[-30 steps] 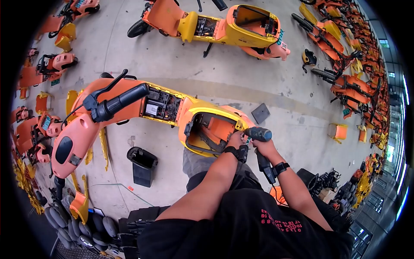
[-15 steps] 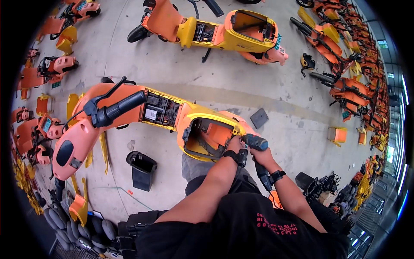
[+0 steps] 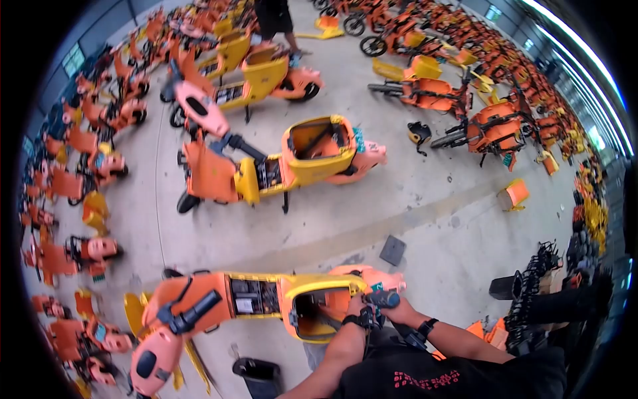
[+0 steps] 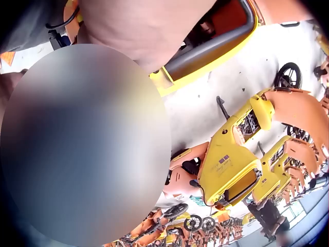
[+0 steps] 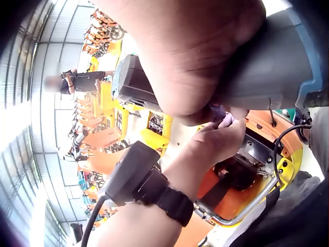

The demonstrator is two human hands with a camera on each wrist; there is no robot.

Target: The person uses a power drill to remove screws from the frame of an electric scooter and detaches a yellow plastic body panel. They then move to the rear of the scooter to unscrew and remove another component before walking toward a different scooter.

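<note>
My right hand (image 3: pixel 407 312) grips a dark power drill (image 3: pixel 385 300) by its handle, at the tail end of an orange and yellow electric scooter (image 3: pixel 372 275). In the right wrist view, the drill's grey body (image 5: pixel 267 72) fills the upper right beside my curled fingers. My left hand (image 3: pixel 356 307) is close by the drill's front, at the end of the scooter's open seat compartment (image 3: pixel 324 281). Its fingertips are partly hidden behind the drill, and I cannot tell whether they pinch anything. A blurred disc covers much of the left wrist view, beside the left hand (image 4: pixel 144 31).
Another stripped scooter (image 3: pixel 312 174) stands across the floor, with many more behind it. A black bin (image 3: pixel 258 378) is near my left side. A flat dark panel (image 3: pixel 393 251) lies past the tail. A person (image 3: pixel 274 20) stands at the back.
The head view has tilted upward, so the scooter sits lower in it and the far rows and a standing person show. Both hands stay at the scooter's tail with the drill.
</note>
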